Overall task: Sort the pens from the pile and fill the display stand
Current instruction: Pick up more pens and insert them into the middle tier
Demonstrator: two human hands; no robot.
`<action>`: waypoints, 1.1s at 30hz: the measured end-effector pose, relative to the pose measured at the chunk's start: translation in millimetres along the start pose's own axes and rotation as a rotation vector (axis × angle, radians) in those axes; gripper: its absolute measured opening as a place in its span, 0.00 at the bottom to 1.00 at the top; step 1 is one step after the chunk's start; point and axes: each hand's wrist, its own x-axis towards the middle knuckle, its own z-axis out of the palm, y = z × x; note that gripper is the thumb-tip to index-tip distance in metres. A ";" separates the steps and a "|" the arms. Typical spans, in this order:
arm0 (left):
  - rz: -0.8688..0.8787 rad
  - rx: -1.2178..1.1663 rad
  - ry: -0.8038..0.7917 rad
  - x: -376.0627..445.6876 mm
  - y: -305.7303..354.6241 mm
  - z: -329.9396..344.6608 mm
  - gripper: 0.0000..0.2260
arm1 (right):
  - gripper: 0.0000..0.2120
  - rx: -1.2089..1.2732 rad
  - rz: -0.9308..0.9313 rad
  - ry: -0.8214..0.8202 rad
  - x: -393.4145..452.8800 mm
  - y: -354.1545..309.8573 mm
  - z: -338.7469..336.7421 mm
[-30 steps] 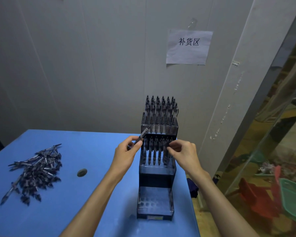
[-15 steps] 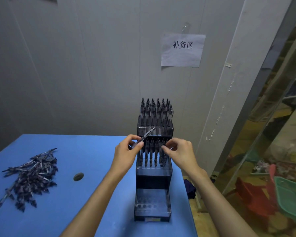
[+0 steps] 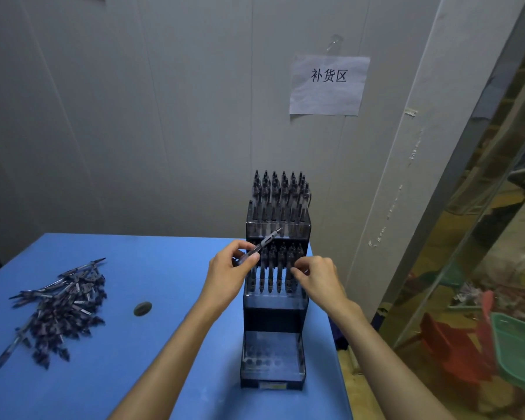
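While the left hand [image 3: 229, 268] pinches one pen [image 3: 262, 243] slantwise, the right hand [image 3: 315, 275] has fingers curled on a pen standing in the middle tier of the display stand [image 3: 275, 310]. Top tier full; bottom tier unfilled. Pile [image 3: 58, 304] well left on table [image 3: 152, 268]. Advice: seat each pen upright, fully down, before releasing.

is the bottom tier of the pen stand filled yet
No, the bottom tier of the display stand shows only empty holes, while the two tiers above it hold upright pens.
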 end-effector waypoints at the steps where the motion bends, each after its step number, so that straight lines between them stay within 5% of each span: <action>1: 0.000 -0.003 -0.003 -0.2 0.3 0.0 0.02 | 0.07 -0.003 0.000 -0.010 -0.6 1.7 0.9; 5: 0.020 0.004 0.000 -0.3 3.8 0.2 0.02 | 0.06 0.021 0.004 0.022 -2.9 -0.6 -4.8; 12: 0.040 0.106 -0.004 7.3 9.0 2.7 0.04 | 0.01 0.134 -0.269 0.378 -1.4 -30.7 -36.5; 17: 0.127 0.147 -0.028 9.0 21.1 8.3 0.06 | 0.12 0.005 -0.417 0.187 4.6 -47.1 -41.2; 25: 0.141 0.101 -0.094 6.6 28.6 2.7 0.10 | 0.09 0.006 -0.447 0.076 4.8 -38.9 -35.4; 33: 0.348 0.690 0.088 5.1 11.1 -14.8 0.15 | 0.04 0.272 -0.148 0.147 5.7 -17.4 -37.2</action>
